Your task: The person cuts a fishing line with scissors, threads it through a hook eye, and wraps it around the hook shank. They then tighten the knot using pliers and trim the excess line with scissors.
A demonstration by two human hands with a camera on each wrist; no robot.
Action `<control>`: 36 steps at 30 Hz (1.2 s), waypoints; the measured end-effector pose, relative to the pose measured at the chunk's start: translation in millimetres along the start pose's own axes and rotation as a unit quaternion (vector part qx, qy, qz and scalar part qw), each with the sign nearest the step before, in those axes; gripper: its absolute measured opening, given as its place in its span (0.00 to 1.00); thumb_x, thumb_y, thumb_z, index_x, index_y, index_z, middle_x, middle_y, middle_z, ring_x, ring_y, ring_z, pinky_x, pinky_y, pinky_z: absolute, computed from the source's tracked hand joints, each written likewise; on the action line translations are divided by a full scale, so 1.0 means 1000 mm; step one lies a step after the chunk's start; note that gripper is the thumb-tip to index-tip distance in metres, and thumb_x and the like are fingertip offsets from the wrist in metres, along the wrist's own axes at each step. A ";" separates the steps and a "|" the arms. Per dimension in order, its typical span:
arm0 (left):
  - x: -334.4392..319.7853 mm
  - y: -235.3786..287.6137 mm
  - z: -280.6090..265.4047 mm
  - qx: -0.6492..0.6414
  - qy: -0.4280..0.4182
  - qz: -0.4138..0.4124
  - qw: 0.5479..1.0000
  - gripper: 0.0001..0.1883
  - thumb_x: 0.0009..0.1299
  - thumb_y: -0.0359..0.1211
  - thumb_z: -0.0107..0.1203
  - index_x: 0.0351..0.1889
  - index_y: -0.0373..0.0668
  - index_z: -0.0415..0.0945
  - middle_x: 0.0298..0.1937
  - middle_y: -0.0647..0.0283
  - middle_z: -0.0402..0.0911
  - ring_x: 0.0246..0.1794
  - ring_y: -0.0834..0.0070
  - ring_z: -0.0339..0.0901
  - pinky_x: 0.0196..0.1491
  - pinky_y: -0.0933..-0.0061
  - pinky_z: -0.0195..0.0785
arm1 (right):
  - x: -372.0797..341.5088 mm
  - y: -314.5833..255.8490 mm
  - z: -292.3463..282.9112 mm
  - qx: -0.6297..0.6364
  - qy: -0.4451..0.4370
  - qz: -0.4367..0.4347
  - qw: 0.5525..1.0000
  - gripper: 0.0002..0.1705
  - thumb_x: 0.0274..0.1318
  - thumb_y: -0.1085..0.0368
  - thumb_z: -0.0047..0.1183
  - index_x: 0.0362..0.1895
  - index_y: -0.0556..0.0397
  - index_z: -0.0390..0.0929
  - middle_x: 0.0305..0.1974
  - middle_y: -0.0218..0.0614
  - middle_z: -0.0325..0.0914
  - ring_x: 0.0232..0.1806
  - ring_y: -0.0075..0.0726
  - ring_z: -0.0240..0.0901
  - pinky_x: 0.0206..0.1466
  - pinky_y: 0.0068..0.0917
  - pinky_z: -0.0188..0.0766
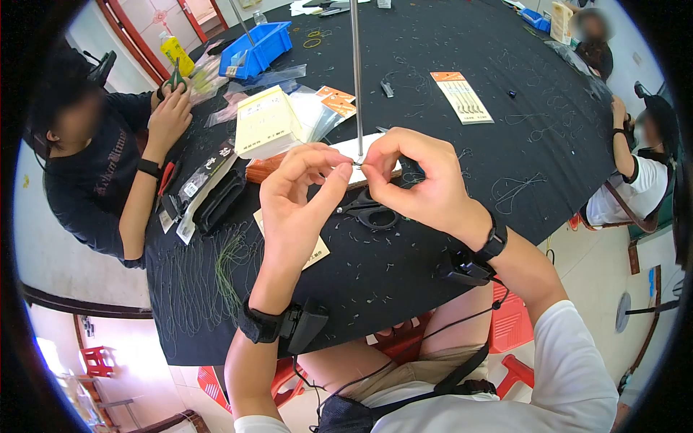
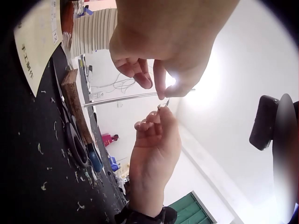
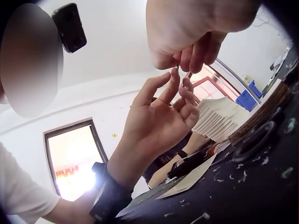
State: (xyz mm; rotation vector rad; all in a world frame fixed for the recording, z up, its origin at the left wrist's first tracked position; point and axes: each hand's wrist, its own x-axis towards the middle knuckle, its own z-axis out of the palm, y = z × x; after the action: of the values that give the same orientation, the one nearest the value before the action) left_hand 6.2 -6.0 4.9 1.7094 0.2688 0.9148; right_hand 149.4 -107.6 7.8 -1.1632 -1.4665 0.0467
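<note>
A small dark metal fish hook (image 2: 163, 104) is held between the fingertips of both hands, in front of an upright metal rod (image 1: 356, 72). My left hand (image 1: 294, 198) pinches one end with thumb and forefinger, its other fingers loosely curled. From the other side, my right hand (image 1: 429, 173) pinches the hook between thumb and forefinger. The fingertips of the two hands nearly meet, hiding much of it. Below the hands lie black scissors (image 1: 372, 213) and a white-topped board (image 1: 375, 148) at the rod's foot.
Stacked cream cards (image 1: 267, 119) stand beyond the left hand. Green line strands (image 1: 229, 267) spread at the front left, and thread clippings dot the black tablecloth (image 1: 426, 289). A hook packet (image 1: 462, 97) lies at the right and a blue bin (image 1: 256, 50) behind. Other people sit at both sides.
</note>
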 end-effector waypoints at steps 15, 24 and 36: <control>0.001 -0.002 0.001 -0.013 -0.004 0.009 1.000 0.06 0.59 0.23 0.57 0.35 0.37 0.76 0.40 0.65 0.73 0.39 0.83 0.67 0.43 0.81 0.58 | -0.001 0.000 -0.001 -0.020 -0.020 -0.018 0.999 0.09 0.42 0.75 0.57 0.30 0.54 0.72 0.23 0.31 0.72 0.22 0.22 0.71 0.25 0.20 0.69; 0.000 -0.005 0.005 -0.012 0.008 -0.001 1.000 0.03 0.61 0.23 0.55 0.32 0.37 0.74 0.41 0.65 0.73 0.40 0.83 0.67 0.43 0.81 0.58 | -0.001 0.001 0.002 -0.071 -0.029 -0.056 0.995 0.10 0.41 0.74 0.58 0.29 0.52 0.71 0.22 0.32 0.70 0.21 0.28 0.70 0.24 0.23 0.67; 0.000 0.002 0.004 -0.104 0.024 -0.071 0.992 0.10 0.69 0.31 0.48 0.40 0.33 0.76 0.38 0.65 0.76 0.34 0.85 0.66 0.41 0.83 0.59 | -0.001 -0.001 0.001 -0.001 0.000 0.002 1.000 0.08 0.42 0.76 0.57 0.29 0.55 0.73 0.23 0.30 0.72 0.21 0.20 0.70 0.24 0.19 0.66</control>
State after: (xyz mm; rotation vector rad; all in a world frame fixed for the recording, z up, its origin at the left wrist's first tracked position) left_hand 8.2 -9.4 6.3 1.4595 0.3127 0.8497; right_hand 147.8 -108.1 7.3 -1.1685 -1.4647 0.0486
